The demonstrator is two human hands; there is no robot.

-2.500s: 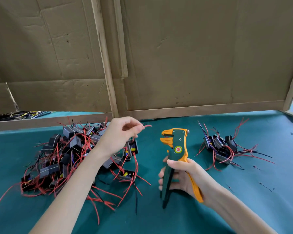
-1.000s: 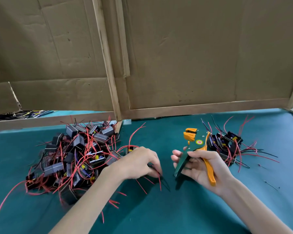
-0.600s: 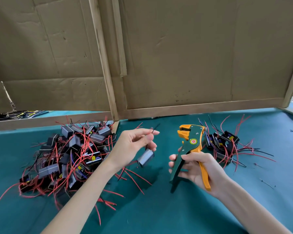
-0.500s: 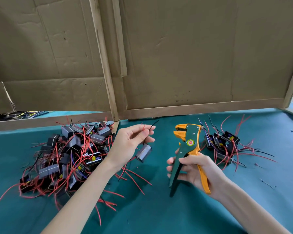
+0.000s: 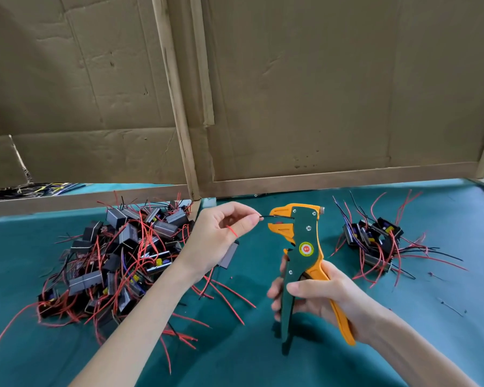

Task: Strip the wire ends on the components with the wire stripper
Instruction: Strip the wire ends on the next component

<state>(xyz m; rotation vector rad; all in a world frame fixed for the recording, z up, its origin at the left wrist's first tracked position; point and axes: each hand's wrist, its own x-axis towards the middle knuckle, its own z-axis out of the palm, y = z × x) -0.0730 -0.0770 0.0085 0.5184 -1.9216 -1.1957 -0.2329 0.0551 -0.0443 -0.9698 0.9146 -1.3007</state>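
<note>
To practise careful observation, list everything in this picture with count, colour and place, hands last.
Stripper: one, green and orange, upright in the right hand.
Black wire: one, pinched by the left hand, tip at the stripper's jaws.
Held component: one, grey, below the left hand.
Big pile: many grey components, red and black wires, left.
Small pile: several components, same colours, right.
Cloth: one, teal, under both piles.
Cardboard: brown panels, standing behind.
Left hand: one, pinches the black wire.
Right hand: one, grips the stripper.
</note>
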